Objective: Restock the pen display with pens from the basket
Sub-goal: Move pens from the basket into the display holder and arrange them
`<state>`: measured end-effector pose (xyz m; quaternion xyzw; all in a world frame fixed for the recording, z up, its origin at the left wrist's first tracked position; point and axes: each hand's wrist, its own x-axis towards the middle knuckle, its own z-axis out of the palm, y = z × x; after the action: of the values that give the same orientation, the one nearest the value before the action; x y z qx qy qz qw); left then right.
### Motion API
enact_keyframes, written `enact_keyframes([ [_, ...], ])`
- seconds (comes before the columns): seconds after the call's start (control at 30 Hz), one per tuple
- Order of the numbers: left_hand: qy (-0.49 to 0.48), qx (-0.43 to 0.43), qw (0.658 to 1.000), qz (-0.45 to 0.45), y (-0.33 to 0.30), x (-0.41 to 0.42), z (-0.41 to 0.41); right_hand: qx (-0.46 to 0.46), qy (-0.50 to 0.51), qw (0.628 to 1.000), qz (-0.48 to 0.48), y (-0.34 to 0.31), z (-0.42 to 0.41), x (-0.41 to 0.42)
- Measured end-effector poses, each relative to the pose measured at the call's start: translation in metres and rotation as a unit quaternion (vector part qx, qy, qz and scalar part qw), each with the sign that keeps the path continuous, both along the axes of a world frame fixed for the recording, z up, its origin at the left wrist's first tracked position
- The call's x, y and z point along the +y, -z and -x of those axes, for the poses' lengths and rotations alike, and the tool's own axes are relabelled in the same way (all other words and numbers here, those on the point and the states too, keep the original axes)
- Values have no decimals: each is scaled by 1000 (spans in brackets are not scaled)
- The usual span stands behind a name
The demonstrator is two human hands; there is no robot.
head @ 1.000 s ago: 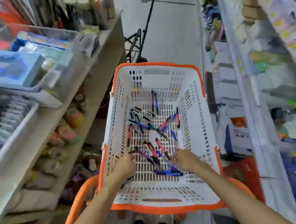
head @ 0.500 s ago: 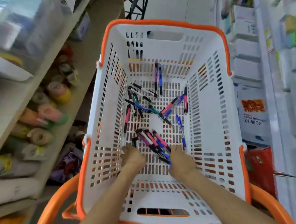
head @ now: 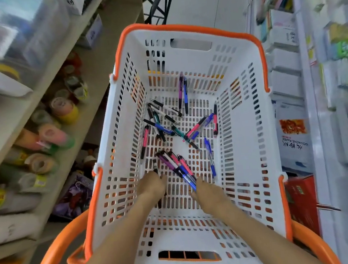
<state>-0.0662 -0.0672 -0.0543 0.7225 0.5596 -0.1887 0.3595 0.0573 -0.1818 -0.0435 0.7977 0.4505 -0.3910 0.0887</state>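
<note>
A white slotted basket with an orange rim (head: pixel 251 128) fills the middle of the view. Several loose pens (head: pixel 164 128) in pink, blue, teal, purple and black lie scattered on its floor. Both my hands reach down to the near part of that floor. My left hand (head: pixel 151 186) is closed around a dark pen (head: pixel 159 205) that sticks out above and below it. My right hand (head: pixel 209 192) grips the near ends of a small bundle of purple, pink and blue pens (head: pixel 177 166). No pen display is in view.
Beige shelves on the left hold rolls of tape (head: pixel 64 108) and clear plastic boxes. A white shelf unit (head: pixel 312 97) with paper packs and stationery runs down the right. Orange basket handles (head: pixel 53 254) curve around the near end. Pale floor lies beyond the basket.
The view has dropped and closed in on the basket. Both hands stayed at its near end, and the purple, pink and blue pens have gathered into a bundle at my right hand.
</note>
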Motion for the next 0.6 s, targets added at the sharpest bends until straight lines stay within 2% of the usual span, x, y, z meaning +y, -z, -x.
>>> enact_keyframes([
  [0.07, -104, -48, 991, 70, -6, 8, -1, 100, 66, 992, 47, -8, -6, 7],
  [0.1, -187, -97, 971, 112, -11, 11, 0, 157, 94, 981, 62, -14, -10, 11],
  [0.17, -334, -195, 903, 186, -23, 17, -2, 256, 148, 954, 48, -30, -18, 19],
  [0.2, -374, -229, 875, 206, -32, 19, -2, 293, 182, 938, 26, -40, -19, 22],
  [0.33, -399, -346, 802, 281, -58, 32, -2, 406, 271, 871, -56, -69, -19, 32],
  [0.47, -402, -379, 781, 293, -71, 44, -13, 489, 287, 816, -109, -77, -18, 45],
  [0.6, -429, -457, 720, 298, -77, 46, -21, 551, 298, 773, -103, -81, -26, 56],
])
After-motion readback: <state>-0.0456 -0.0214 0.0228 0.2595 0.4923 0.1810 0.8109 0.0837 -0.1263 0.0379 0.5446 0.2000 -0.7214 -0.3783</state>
